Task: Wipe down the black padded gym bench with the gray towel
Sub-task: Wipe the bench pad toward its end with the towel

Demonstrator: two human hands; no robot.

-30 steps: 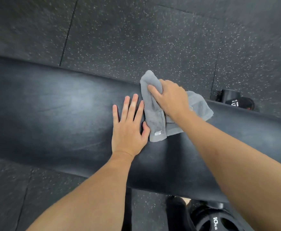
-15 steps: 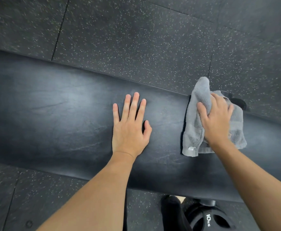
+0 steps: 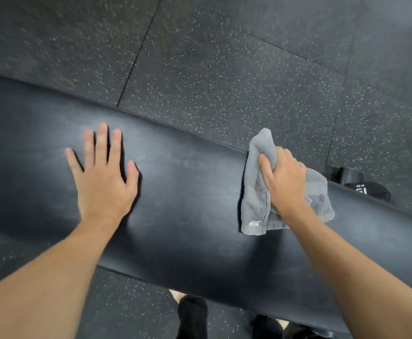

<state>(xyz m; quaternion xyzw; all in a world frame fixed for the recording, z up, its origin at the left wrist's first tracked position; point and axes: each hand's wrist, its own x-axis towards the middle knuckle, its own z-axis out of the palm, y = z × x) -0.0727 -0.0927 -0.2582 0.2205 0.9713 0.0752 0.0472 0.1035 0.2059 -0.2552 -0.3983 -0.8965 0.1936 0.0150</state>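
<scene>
The black padded gym bench [image 3: 190, 199] runs across the view from the left edge down to the lower right. My right hand [image 3: 284, 182] presses a bunched gray towel [image 3: 255, 192] onto the pad near its far edge, right of centre. The towel's top corner pokes up over that edge, and a small white label shows at its lower end. My left hand [image 3: 103, 177] lies flat on the pad to the left, fingers spread, holding nothing.
Speckled dark rubber floor tiles [image 3: 224, 81] lie beyond and in front of the bench. A black weight with white lettering [image 3: 364, 188] sits on the floor past the bench's far edge at the right. My dark shoes [image 3: 192, 314] show below the near edge.
My right hand has slid the towel rightward along the pad, away from my left hand, then held about there. The left hand stays flat; the camera has turned, shifting everything in view.
</scene>
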